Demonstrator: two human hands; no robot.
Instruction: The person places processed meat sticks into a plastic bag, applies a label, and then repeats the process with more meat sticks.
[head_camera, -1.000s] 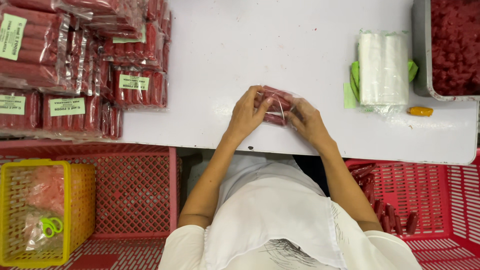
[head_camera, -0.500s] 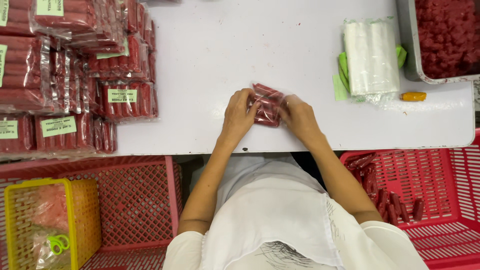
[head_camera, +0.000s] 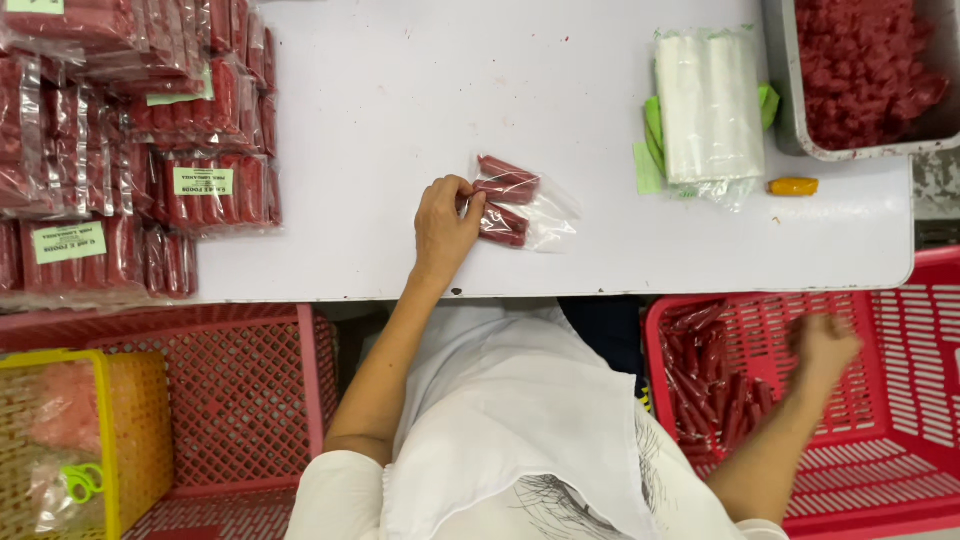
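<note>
At the lower left of the frame a yellow basket (head_camera: 140, 440) sits inside a red crate (head_camera: 250, 400), with green-handled scissors (head_camera: 82, 482) lying in it. Above, in the upper left, stacks of sealed packs of red sausages (head_camera: 130, 150) with pale green labels cover that end of the white tabletop (head_camera: 400, 90).

Near the middle of the frame the left hand (head_camera: 445, 228) rests on the tabletop, its fingertips (head_camera: 472, 205) pinching the near edge of a clear bag of red sausages (head_camera: 515, 205). The bag lies flat just above the tabletop's lower edge, its open clear end pointing right.

Further right, in the upper part of the frame, a stack of clear empty bags (head_camera: 708, 105) lies on green paper slips (head_camera: 652, 150), with a small orange object (head_camera: 793, 186) just beside it. At the upper right corner a metal tray (head_camera: 785, 100) holds a heap of loose red sausages (head_camera: 865, 65).

At the lower right a second red crate (head_camera: 900, 400) holds more loose sausages (head_camera: 710, 380). The right hand (head_camera: 825, 345) hovers over this crate, blurred; whether it is clenched or released cannot be told.
</note>
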